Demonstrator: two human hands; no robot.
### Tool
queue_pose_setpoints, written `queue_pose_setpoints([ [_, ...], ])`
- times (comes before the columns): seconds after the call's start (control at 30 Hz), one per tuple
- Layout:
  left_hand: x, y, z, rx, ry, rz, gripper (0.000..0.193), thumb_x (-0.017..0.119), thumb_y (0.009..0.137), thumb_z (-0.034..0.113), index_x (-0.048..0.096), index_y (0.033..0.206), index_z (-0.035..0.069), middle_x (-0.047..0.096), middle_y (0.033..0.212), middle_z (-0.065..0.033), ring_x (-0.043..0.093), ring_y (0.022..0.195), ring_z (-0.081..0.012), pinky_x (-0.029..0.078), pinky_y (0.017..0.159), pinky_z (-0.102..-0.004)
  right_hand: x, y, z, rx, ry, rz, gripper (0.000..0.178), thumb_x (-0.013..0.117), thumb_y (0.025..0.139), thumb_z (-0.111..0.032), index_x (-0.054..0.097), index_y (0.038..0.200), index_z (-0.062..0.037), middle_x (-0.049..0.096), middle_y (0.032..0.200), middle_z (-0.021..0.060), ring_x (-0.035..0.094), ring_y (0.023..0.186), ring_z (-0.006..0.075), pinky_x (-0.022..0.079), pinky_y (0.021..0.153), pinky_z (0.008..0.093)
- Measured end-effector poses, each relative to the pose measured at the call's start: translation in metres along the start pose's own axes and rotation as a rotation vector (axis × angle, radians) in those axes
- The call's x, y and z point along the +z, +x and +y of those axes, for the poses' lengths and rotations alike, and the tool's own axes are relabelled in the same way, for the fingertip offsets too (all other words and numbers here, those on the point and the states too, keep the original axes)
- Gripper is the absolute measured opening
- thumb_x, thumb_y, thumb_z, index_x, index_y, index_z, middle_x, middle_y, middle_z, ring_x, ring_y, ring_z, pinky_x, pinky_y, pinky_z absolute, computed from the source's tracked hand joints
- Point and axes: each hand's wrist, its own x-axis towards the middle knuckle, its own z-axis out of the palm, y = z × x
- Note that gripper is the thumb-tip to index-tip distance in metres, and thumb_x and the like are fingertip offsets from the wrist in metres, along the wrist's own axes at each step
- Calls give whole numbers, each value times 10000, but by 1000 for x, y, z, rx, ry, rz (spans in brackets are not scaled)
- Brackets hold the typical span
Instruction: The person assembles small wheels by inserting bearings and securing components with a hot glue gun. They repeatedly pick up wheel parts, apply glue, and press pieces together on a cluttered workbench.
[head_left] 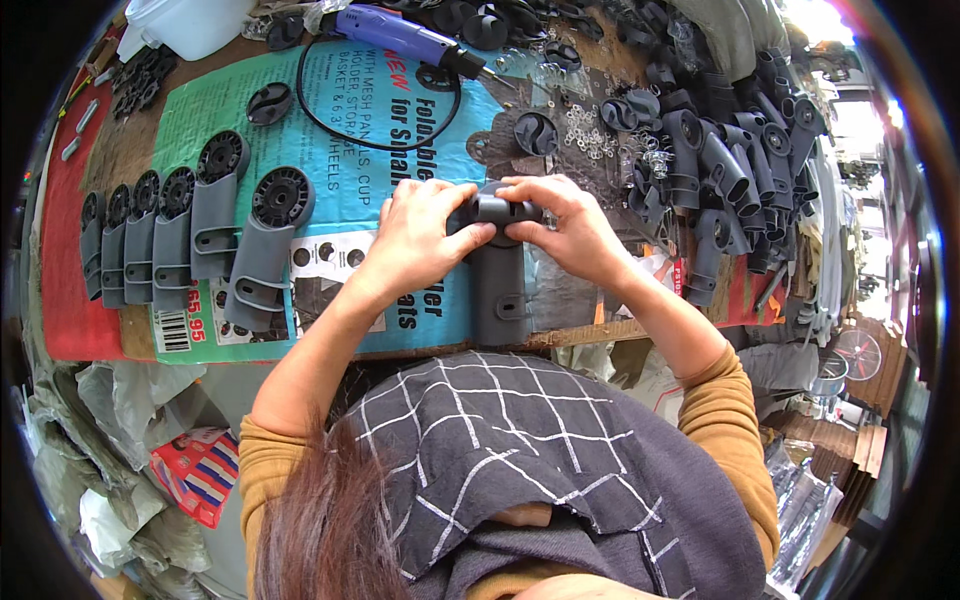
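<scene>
In front of me a dark grey plastic tube fitting (497, 290) lies lengthwise, its slotted end toward the table's near edge. Both hands close on its far, rounded end. My left hand (420, 235) pinches that end from the left with thumb and fingers. From the right, my right hand (572, 230) grips the same end, thumb below and fingers above. A short dark cylindrical section (500, 209) shows between the fingertips; my fingers cover the rest of that end. To the left stands a row of several similar grey fittings (262, 255) with round, ribbed black ends.
A purple electric screwdriver (400, 38) lies at the back, its black cable (303, 95) looped on the printed cardboard (255, 100). Black round caps (536, 133) and small metal rings (590, 130) lie beyond my hands. Loose grey fittings (725, 165) are heaped at right. A white tub (195, 25) stands far left.
</scene>
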Motion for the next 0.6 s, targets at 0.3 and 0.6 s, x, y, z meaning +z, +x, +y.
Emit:
queue_pose_setpoints([
  [0.3,-15,14,13,-29,-44,-186,480,750,790,293,611,1145,1,593,1045,-190,558,1037,-357,452,915,-442,26,-7,19,96,394,18,389,725,811,-82,604,1180,-53,559,1334,166,548,1229,271,426,1032,364],
  [0.6,-23,25,41,-429,-299,-570,689,710,858,458,523,1267,-65,620,1118,-147,586,1003,-203,474,867,-338,34,-52,11,-29,311,65,390,745,796,-61,571,1145,-64,539,1348,153,539,1216,298,429,1007,407],
])
